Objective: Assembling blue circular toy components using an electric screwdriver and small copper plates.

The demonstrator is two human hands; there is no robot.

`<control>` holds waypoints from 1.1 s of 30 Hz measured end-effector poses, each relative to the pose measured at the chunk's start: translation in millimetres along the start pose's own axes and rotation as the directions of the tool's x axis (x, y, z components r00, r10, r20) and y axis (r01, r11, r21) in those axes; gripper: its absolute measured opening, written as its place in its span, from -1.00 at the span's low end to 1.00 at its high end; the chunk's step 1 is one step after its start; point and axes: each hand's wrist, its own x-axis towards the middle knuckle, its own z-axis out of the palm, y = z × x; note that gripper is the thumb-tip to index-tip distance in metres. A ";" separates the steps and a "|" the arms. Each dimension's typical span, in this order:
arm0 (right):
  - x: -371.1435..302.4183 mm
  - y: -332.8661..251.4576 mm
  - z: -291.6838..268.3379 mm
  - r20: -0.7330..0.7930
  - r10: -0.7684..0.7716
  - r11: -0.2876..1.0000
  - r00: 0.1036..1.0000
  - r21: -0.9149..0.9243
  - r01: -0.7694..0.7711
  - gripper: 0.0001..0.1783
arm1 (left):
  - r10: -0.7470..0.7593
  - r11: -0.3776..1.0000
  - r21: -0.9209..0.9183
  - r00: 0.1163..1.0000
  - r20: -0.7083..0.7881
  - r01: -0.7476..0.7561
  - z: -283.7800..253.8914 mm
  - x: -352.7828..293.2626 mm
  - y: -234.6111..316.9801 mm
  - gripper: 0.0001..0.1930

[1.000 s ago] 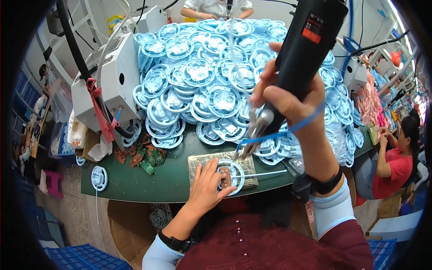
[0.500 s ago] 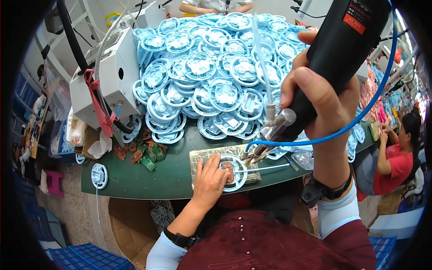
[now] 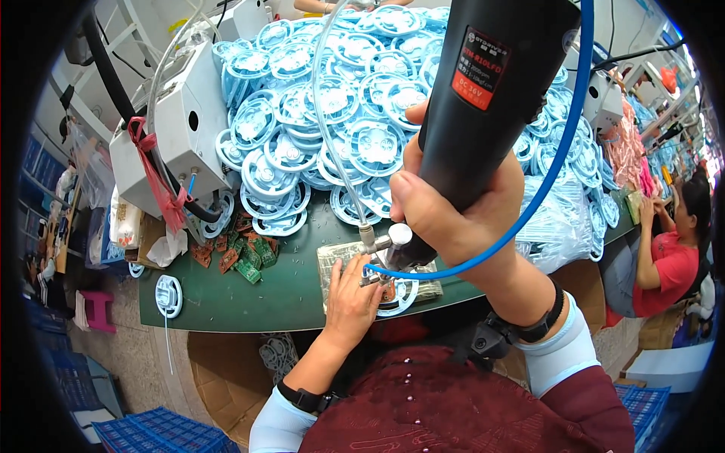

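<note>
Close to the near edge of the green table [image 3: 294, 306], on a tape-wrapped block [image 3: 325, 255], lies a pale blue plastic wheel [image 3: 408, 297] with a small brown board [image 3: 389, 291] at its middle, both partly covered. The left hand [image 3: 349, 306] lies flat over the wheel's left side, fingers stretched out and close together, bracing rather than pinching. Above it, the right hand [image 3: 464, 219] wraps its fingers tightly round a black powered driver [image 3: 479, 128], tilted so that its metal nose [image 3: 368, 278] is down over the board; whether the tip touches cannot be told. This looks like the screw-driving step, fixing board to wheel, and the next move seems to call for a steady, square push with the left fingertips clear of the bit. Beyond the block, toward the far edge, rises a heap of similar wheels [image 3: 375, 149]; left of the block lie loose red and green boards [image 3: 246, 258], and at the table's left end sits a single wheel with a stem [image 3: 168, 296].
</note>
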 end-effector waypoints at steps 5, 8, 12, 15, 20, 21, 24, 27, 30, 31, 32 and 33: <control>-0.5 2.8 3.0 -0.026 0.032 0.999 0.999 -0.003 -0.032 -0.49 | 0.015 1.000 0.019 1.000 0.005 -0.015 -0.5 -1.9 -0.8 -0.81; -4.8 4.5 3.7 -0.045 0.066 0.998 0.997 0.026 -0.064 -0.48 | 0.006 1.000 0.014 1.000 -0.006 -0.006 -1.6 -1.0 2.0 -0.78; -5.0 3.6 11.1 -0.025 0.143 0.984 0.989 0.113 -0.139 -0.47 | 0.044 0.999 0.021 0.998 -0.042 -0.043 2.4 -1.4 -3.0 -0.76; 3.3 -4.2 -0.8 0.019 0.102 0.989 0.995 0.108 -0.103 -0.46 | 0.036 0.999 0.003 0.999 -0.021 -0.036 2.4 -3.9 -2.4 -0.78; 32.1 -15.4 -7.6 -0.070 -0.071 0.997 0.995 0.030 0.074 -0.51 | 0.036 0.997 0.072 0.996 -0.078 -0.030 -7.7 0.7 11.0 -0.79; 32.1 -13.7 -4.2 -0.055 -0.053 0.998 0.997 0.025 0.054 -0.51 | 0.057 0.993 0.112 0.996 -0.070 -0.049 -9.6 -0.1 12.2 -0.78; 26.4 -3.8 4.8 -0.044 -0.042 0.999 0.998 0.005 0.042 -0.49 | 0.076 0.987 0.144 0.996 -0.048 -0.068 -7.8 -3.7 8.8 -0.76; 22.9 5.7 8.3 -0.040 -0.009 1.000 0.999 -0.015 0.009 -0.47 | 0.102 0.988 0.126 0.991 -0.087 -0.091 -8.7 -3.3 8.8 -0.75; 21.6 11.2 11.0 -0.031 0.011 1.000 0.999 -0.026 -0.012 -0.47 | 0.107 0.986 0.139 0.990 -0.091 -0.094 -10.5 -2.0 9.1 -0.75; 22.1 11.9 11.6 -0.030 0.013 1.000 0.999 -0.026 -0.014 -0.47 | 0.102 0.986 0.138 0.991 -0.090 -0.089 -10.2 -2.1 8.8 -0.75; 22.1 12.2 12.2 -0.039 0.021 1.000 0.999 -0.017 -0.022 -0.47 | 0.098 0.987 0.137 0.991 -0.089 -0.085 -9.8 -2.4 8.5 -0.75; 22.1 12.7 12.5 -0.048 0.028 1.000 0.998 -0.008 -0.029 -0.48 | 0.097 0.987 0.136 0.991 -0.088 -0.085 -9.5 -2.3 8.2 -0.75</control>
